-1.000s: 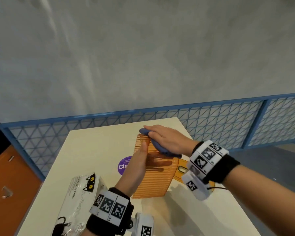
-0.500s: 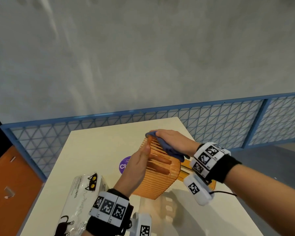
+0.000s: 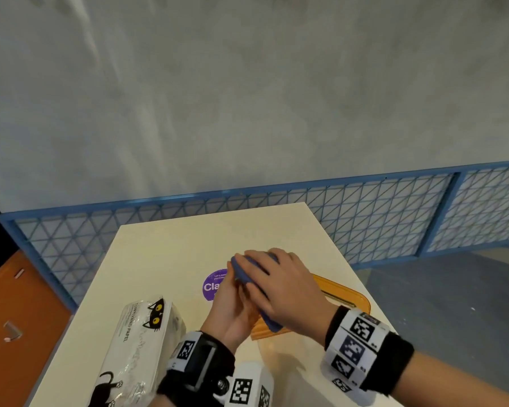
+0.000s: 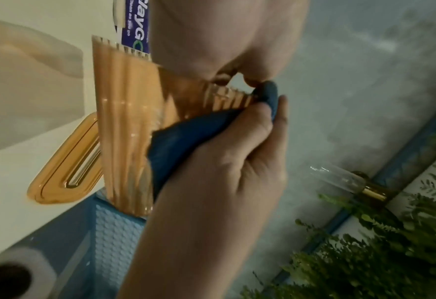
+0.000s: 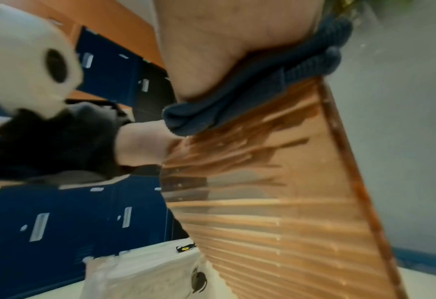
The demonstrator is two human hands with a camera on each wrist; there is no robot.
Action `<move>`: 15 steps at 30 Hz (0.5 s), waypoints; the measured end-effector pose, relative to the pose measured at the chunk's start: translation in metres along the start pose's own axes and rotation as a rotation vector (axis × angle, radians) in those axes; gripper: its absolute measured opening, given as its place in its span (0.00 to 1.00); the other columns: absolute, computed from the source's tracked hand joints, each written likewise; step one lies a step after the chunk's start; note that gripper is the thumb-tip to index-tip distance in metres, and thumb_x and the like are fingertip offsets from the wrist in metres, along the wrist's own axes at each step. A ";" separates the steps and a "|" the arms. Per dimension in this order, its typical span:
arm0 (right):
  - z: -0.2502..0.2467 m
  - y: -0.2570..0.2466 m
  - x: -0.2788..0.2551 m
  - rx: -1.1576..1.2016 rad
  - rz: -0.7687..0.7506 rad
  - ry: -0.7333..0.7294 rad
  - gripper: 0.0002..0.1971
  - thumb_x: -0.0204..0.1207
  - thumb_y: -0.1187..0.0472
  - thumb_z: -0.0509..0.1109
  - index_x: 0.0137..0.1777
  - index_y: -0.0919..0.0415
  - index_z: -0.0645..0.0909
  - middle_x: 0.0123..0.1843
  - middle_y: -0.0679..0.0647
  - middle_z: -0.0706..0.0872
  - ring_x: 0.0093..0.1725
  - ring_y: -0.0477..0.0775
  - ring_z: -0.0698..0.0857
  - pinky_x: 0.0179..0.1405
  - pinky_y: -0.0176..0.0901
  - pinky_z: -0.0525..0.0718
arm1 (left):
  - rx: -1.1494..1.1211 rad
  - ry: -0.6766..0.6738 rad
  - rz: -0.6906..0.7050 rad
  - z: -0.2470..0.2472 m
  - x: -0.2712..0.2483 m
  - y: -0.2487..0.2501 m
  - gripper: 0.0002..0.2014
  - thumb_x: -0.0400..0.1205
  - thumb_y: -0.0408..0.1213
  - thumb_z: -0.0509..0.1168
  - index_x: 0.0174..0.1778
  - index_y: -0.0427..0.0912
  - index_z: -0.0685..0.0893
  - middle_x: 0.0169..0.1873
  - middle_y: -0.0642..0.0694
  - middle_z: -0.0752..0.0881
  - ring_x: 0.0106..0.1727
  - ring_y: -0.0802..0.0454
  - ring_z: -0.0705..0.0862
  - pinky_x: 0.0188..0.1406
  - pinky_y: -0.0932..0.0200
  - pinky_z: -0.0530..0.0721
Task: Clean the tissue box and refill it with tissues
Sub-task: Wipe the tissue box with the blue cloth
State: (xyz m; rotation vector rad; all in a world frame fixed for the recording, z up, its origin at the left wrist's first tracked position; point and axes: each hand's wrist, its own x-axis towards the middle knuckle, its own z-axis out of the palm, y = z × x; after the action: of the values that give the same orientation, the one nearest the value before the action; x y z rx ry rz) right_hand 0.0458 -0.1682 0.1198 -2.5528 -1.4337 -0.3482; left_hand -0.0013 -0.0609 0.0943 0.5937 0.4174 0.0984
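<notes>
A ribbed, see-through orange tissue box (image 3: 262, 330) is held up off the cream table (image 3: 174, 248), mostly hidden by both hands. My left hand (image 3: 232, 304) grips the tissue box (image 5: 275, 202) by one wall; its fingers show as dark shapes through the ribs. My right hand (image 3: 282, 286) holds a folded blue cloth (image 3: 241, 273) and pinches the cloth (image 4: 186, 137) over the box's (image 4: 124, 125) upper edge. The orange slotted lid (image 3: 340, 292) lies flat on the table at the right. A wrapped tissue pack (image 3: 141, 345) with black cat prints lies at the left.
A round purple sticker (image 3: 213, 284) sits on the table behind my hands. A blue mesh fence (image 3: 365, 207) runs behind and to the right of the table. Orange cabinets (image 3: 12, 318) stand at the left. A paper roll (image 4: 14, 273) and green plants (image 4: 390, 242) show in the left wrist view.
Both hands came nearer to me with the box, which has turned so the hands now cover most of it. The cloth slid along its upper edge.
</notes>
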 end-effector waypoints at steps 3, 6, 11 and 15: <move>-0.001 -0.009 -0.005 -0.057 -0.124 0.037 0.23 0.80 0.49 0.54 0.73 0.53 0.70 0.68 0.52 0.81 0.58 0.63 0.83 0.53 0.58 0.84 | -0.009 -0.038 0.005 0.000 -0.002 0.005 0.19 0.85 0.51 0.54 0.57 0.42 0.81 0.44 0.40 0.89 0.51 0.45 0.87 0.52 0.49 0.83; -0.007 -0.004 -0.009 -0.048 -0.185 0.025 0.23 0.80 0.50 0.55 0.74 0.55 0.69 0.72 0.54 0.79 0.63 0.64 0.82 0.61 0.58 0.83 | 0.122 -0.061 0.050 -0.002 -0.001 0.013 0.17 0.84 0.48 0.54 0.56 0.41 0.83 0.45 0.41 0.89 0.51 0.46 0.86 0.52 0.51 0.82; -0.014 0.020 0.007 0.011 -0.178 -0.107 0.25 0.81 0.49 0.51 0.76 0.54 0.69 0.75 0.51 0.77 0.74 0.61 0.75 0.74 0.59 0.74 | 0.352 -0.078 0.116 -0.007 0.002 0.014 0.17 0.88 0.42 0.50 0.63 0.43 0.81 0.40 0.45 0.92 0.38 0.52 0.91 0.32 0.59 0.89; -0.025 0.041 0.033 0.300 0.009 -0.144 0.24 0.87 0.54 0.50 0.82 0.53 0.56 0.84 0.47 0.58 0.85 0.51 0.49 0.78 0.33 0.38 | 0.484 -0.108 0.185 -0.006 0.000 0.022 0.16 0.88 0.44 0.51 0.68 0.53 0.78 0.47 0.47 0.91 0.39 0.52 0.90 0.34 0.57 0.88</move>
State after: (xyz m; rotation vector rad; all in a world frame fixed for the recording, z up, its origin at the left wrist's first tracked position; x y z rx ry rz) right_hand 0.0945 -0.1697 0.1513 -2.3786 -1.3996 0.0519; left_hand -0.0033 -0.0395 0.1027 1.1096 0.2796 0.1431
